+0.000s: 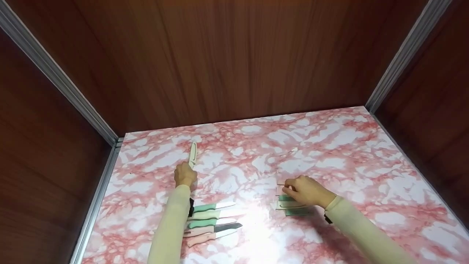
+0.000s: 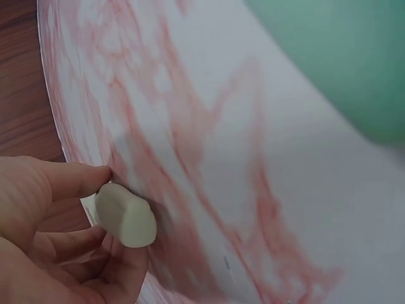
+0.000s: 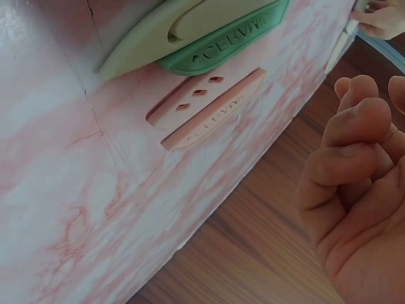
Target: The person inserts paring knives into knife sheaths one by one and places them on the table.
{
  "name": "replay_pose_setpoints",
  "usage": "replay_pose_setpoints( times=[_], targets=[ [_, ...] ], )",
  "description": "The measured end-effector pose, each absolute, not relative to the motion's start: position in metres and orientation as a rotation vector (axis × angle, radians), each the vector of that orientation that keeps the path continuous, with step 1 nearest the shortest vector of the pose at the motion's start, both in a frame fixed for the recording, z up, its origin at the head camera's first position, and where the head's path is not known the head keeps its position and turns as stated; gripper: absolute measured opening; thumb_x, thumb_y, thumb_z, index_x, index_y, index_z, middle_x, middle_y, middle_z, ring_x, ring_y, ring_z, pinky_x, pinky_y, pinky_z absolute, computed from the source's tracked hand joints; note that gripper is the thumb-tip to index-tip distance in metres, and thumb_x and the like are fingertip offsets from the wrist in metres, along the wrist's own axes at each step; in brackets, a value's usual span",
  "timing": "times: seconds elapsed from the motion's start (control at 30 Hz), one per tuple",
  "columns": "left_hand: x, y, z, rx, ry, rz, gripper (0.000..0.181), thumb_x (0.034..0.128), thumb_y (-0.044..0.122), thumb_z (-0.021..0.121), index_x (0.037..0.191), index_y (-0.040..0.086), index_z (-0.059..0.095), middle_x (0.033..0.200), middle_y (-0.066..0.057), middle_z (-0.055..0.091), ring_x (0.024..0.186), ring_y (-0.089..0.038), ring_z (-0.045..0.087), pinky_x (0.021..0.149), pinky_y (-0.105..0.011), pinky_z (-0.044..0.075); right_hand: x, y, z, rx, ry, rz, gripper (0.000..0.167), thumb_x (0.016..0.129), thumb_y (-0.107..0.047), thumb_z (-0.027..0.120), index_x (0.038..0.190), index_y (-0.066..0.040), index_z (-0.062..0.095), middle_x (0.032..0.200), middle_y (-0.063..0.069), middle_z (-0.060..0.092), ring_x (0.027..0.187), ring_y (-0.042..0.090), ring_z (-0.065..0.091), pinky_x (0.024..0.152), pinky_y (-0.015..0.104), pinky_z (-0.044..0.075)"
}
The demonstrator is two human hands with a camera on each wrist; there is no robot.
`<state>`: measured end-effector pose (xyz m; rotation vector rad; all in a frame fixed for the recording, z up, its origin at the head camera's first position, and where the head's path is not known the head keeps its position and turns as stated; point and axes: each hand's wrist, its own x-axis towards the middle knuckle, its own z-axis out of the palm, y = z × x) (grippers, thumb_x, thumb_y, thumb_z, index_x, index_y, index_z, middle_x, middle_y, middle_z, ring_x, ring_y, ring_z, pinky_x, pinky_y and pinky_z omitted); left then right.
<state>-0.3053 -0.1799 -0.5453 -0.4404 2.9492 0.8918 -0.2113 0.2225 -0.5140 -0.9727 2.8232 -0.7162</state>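
Observation:
At the left, my left hand (image 1: pixel 185 175) grips a cream knife by its handle (image 2: pixel 126 218). A cream slotted sheath (image 1: pixel 193 151) covers the blade, which points toward the back wall. On the right, my right hand (image 1: pixel 307 190) hovers over a row of blade sheaths, its fingers loosely curled with nothing between them. In the right wrist view, that row shows a cream sheath (image 3: pixel 190 28), a green sheath (image 3: pixel 228 41) with raised lettering and pink sheaths (image 3: pixel 212 114). The right hand partly hides the row in the head view.
Beside the left forearm lie several knives: green-handled knives (image 1: pixel 203 208), a cream-handled knife (image 1: pixel 205 215) and pink-handled knives (image 1: pixel 201 239), blades toward the right. One pink-handled knife has a dark blade. Brown panels (image 1: pixel 234 62) wall the marbled pink table (image 1: pixel 238 157) at the back and sides.

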Motion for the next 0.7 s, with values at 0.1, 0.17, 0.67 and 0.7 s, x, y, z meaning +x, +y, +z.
replay_pose_setpoints(
  times=[0.1, 0.17, 0.67, 0.7],
  targets=[
    [-0.304, -0.182, -0.546, -0.449, 2.948, 0.898, 0.014, 0.0800, 0.003, 0.061, 0.091, -0.005, 0.063, 0.090, -0.022, 0.063, 0.083, -0.037, 0.061, 0.073, -0.048, 0.048, -0.211, 0.221, -0.514, -0.971, 2.822, -0.699, 0.024, 0.097, -0.026, 0.053, 0.081, -0.012, 0.064, 0.055, -0.012, 0.044, 0.045, 0.001, 0.036, 0.047, 0.023, 0.036],
    [-0.304, -0.183, -0.547, -0.435, 2.954, 0.889, 0.014, 0.0806, 0.004, 0.061, 0.091, -0.005, 0.063, 0.090, -0.022, 0.063, 0.083, -0.037, 0.061, 0.071, -0.048, 0.048, -0.211, 0.221, -0.514, -0.958, 2.826, -0.690, 0.023, 0.097, -0.026, 0.054, 0.082, -0.013, 0.064, 0.056, -0.013, 0.045, 0.046, 0.001, 0.037, 0.048, 0.024, 0.036],
    [-0.265, -0.192, -0.526, -0.108, 2.988, 0.772, 0.036, 0.0908, 0.025, 0.060, 0.113, -0.003, 0.058, 0.101, -0.018, 0.053, 0.093, -0.036, 0.051, 0.079, -0.049, 0.041, -0.206, 0.222, -0.519, -0.940, 2.845, -0.702, 0.023, 0.097, -0.028, 0.054, 0.088, -0.012, 0.068, 0.054, -0.014, 0.046, 0.043, 0.001, 0.037, 0.045, 0.023, 0.036],
    [-0.261, -0.192, -0.525, -0.056, 2.988, 0.779, 0.035, 0.0910, 0.025, 0.060, 0.114, -0.002, 0.059, 0.102, -0.018, 0.053, 0.092, -0.035, 0.052, 0.079, -0.048, 0.042, -0.205, 0.222, -0.519, -0.939, 2.843, -0.708, 0.022, 0.096, -0.027, 0.055, 0.088, -0.012, 0.068, 0.054, -0.014, 0.046, 0.043, 0.001, 0.038, 0.045, 0.023, 0.036]
  ],
)
